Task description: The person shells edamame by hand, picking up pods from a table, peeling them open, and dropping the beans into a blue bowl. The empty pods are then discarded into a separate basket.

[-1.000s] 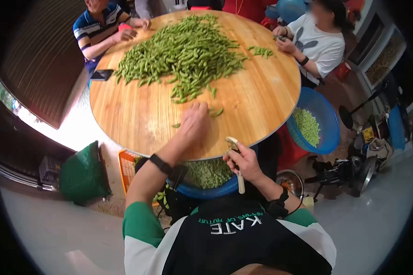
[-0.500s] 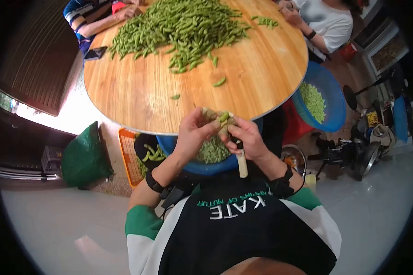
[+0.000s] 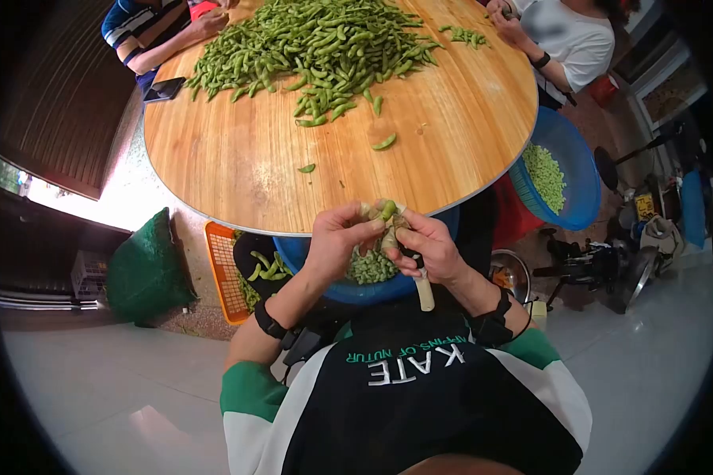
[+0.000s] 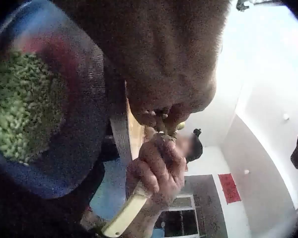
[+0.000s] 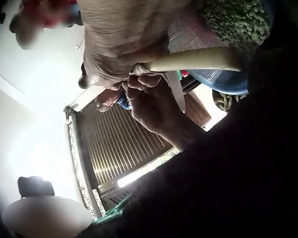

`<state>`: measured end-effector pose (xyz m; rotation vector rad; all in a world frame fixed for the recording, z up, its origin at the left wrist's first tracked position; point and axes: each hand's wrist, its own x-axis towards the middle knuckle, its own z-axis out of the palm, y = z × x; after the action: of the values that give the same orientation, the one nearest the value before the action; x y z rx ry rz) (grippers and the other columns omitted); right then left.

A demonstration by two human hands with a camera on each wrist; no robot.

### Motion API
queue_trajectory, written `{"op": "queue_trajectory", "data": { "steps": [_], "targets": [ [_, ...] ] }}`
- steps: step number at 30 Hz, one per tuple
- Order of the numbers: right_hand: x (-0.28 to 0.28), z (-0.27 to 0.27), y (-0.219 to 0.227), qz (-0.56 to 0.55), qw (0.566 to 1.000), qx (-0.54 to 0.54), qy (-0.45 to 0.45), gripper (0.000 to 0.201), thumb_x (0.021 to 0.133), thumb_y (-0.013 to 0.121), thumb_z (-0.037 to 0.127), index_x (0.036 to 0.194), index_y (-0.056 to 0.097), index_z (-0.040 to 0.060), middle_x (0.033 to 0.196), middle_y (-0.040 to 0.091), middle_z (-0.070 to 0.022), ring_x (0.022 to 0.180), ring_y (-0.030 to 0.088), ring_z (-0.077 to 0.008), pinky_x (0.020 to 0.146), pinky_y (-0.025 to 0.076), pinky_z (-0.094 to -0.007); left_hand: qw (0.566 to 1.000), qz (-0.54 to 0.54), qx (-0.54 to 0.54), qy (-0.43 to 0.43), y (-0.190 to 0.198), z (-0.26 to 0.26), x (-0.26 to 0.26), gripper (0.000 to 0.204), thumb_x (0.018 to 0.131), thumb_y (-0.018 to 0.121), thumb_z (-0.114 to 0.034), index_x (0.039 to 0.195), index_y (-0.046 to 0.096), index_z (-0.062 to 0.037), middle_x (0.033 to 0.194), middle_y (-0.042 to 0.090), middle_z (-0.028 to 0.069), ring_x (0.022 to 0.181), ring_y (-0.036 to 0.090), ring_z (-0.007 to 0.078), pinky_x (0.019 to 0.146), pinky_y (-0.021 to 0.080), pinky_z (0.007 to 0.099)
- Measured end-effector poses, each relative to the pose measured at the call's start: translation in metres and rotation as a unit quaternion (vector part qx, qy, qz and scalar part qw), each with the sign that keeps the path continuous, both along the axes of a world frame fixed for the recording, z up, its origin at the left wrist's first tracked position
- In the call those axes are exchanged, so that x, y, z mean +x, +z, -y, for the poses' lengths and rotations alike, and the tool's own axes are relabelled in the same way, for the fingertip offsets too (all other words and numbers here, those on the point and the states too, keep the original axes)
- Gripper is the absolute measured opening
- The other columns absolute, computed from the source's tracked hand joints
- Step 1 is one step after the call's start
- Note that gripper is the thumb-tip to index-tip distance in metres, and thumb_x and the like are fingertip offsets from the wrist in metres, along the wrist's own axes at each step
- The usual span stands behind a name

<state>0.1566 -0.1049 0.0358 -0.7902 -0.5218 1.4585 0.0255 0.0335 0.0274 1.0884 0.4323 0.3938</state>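
Observation:
My left hand [image 3: 337, 241] pinches a green soybean pod [image 3: 388, 209] just past the table's near edge. Beside it, my right hand [image 3: 434, 247] holds a cream-handled knife [image 3: 426, 293], the handle sticking out below the fingers. In the right wrist view a pointed metal blade [image 5: 176, 92] shows near the cream handle [image 5: 193, 60]. The fingertips of both hands meet around the pod, and pale wrapping covers some of them. Below the hands is a blue basin [image 3: 348, 294] with shelled green beans [image 3: 372, 267]. A big heap of pods [image 3: 309, 47] lies on the round wooden table [image 3: 238, 170].
Two loose pods lie nearer the edge, one a curved pod [image 3: 384, 142]. A phone [image 3: 164, 89] rests at the table's left. Another blue basin [image 3: 578, 186] of beans stands at right, an orange basket [image 3: 223, 277] at left. Two other people sit across the table.
My left hand has come back from the tabletop to meet my right hand over the basin, bringing a pod. The head view has tilted down. In the last half second the hands barely move.

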Motion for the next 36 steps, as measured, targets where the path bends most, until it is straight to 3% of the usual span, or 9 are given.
{"op": "queue_trajectory", "data": {
  "steps": [12,21,27,29,30,31,32,33,36],
  "targets": [
    [-0.005,-0.002,0.005,0.048,0.996,-0.06,-0.049,0.03,0.093,0.05,0.009,0.122,0.05,0.001,0.077,0.056,-0.0046,0.049,0.042,-0.0053,0.041,0.035,-0.018,0.998,-0.03,0.046,0.01,-0.005,-0.002,-0.002,0.015,0.083,0.067,-0.005,0.097,0.066,0.0004,0.074,0.062,0.0002,0.06,0.053,0.0063,0.051,0.04,0.02],
    [0.007,0.005,-0.007,-0.119,0.99,0.04,0.071,0.03,0.093,0.046,0.008,0.121,0.052,0.0018,0.078,0.056,-0.0078,0.046,0.039,-0.0076,0.039,0.031,-0.0201,0.95,0.03,-0.279,-0.138,-0.004,-0.007,-0.008,0.018,0.089,0.061,-0.013,0.104,0.062,-0.0033,0.072,0.057,0.0027,0.055,0.048,0.0092,0.042,0.036,0.0216],
    [0.008,0.009,-0.021,-0.175,0.976,0.064,0.111,0.033,0.095,0.047,0.011,0.127,0.051,0.0063,0.076,0.051,-0.0053,0.05,0.038,-0.0068,0.04,0.032,-0.018,0.923,0.066,-0.331,-0.182,-0.01,0.003,-0.011,0.018,0.091,0.059,-0.014,0.106,0.06,-0.0035,0.074,0.056,0.0005,0.056,0.046,0.0071,0.045,0.035,0.0208],
    [0.009,0.008,-0.016,-0.187,0.98,-0.012,0.067,0.035,0.096,0.047,0.014,0.131,0.048,0.0109,0.08,0.052,-0.005,0.051,0.037,-0.0061,0.041,0.032,-0.0174,0.997,-0.057,0.034,-0.033,-0.009,0.006,-0.007,0.014,0.087,0.063,-0.009,0.099,0.06,-0.0029,0.068,0.055,0.004,0.051,0.049,0.013,0.043,0.038,0.0244],
    [0.008,0.007,-0.016,-0.189,0.98,-0.011,0.066,0.035,0.096,0.047,0.014,0.131,0.048,0.0109,0.08,0.052,-0.005,0.051,0.037,-0.0061,0.041,0.032,-0.0174,0.997,-0.059,0.035,-0.034,-0.004,0.007,-0.007,0.014,0.087,0.063,-0.009,0.099,0.06,-0.0029,0.068,0.055,0.004,0.051,0.049,0.013,0.043,0.038,0.0244],
    [0.006,0.006,-0.016,-0.194,0.979,-0.015,0.067,0.037,0.096,0.048,0.016,0.133,0.046,0.0119,0.081,0.052,-0.0048,0.051,0.036,-0.006,0.04,0.031,-0.017,0.941,-0.014,0.337,0.033,0.003,0.01,-0.008,0.015,0.084,0.065,-0.007,0.098,0.06,-0.0022,0.068,0.054,0.006,0.051,0.051,0.0162,0.045,0.04,0.0267],
    [0.005,0.006,-0.016,-0.197,0.978,-0.019,0.069,0.039,0.096,0.049,0.017,0.135,0.044,0.013,0.082,0.051,-0.0045,0.051,0.034,-0.0059,0.04,0.031,-0.0166,0.789,0.035,0.606,0.097,0.008,0.011,-0.008,0.016,0.082,0.067,-0.005,0.096,0.061,-0.0015,0.067,0.054,0.008,0.052,0.053,0.0195,0.047,0.042,0.029],
    [0.003,0.005,-0.015,-0.199,0.977,-0.02,0.069,0.039,0.096,0.049,0.017,0.135,0.044,0.013,0.082,0.051,-0.0045,0.051,0.034,-0.0059,0.04,0.031,-0.0166,0.789,0.033,0.605,0.097,0.009,0.012,-0.009,0.016,0.082,0.067,-0.005,0.096,0.061,-0.0015,0.067,0.054,0.008,0.052,0.053,0.0195,0.047,0.042,0.029],
    [0.0,0.003,-0.016,-0.219,0.973,-0.039,0.059,0.034,0.097,0.047,0.017,0.131,0.047,0.0133,0.082,0.051,-0.0042,0.05,0.034,-0.006,0.04,0.031,-0.0166,0.68,-0.015,0.725,0.111,0.011,0.009,-0.01,0.019,0.077,0.071,-0.006,0.093,0.061,-0.0015,0.067,0.052,0.0114,0.054,0.055,0.0245,0.049,0.044,0.0308]
  ]
}}
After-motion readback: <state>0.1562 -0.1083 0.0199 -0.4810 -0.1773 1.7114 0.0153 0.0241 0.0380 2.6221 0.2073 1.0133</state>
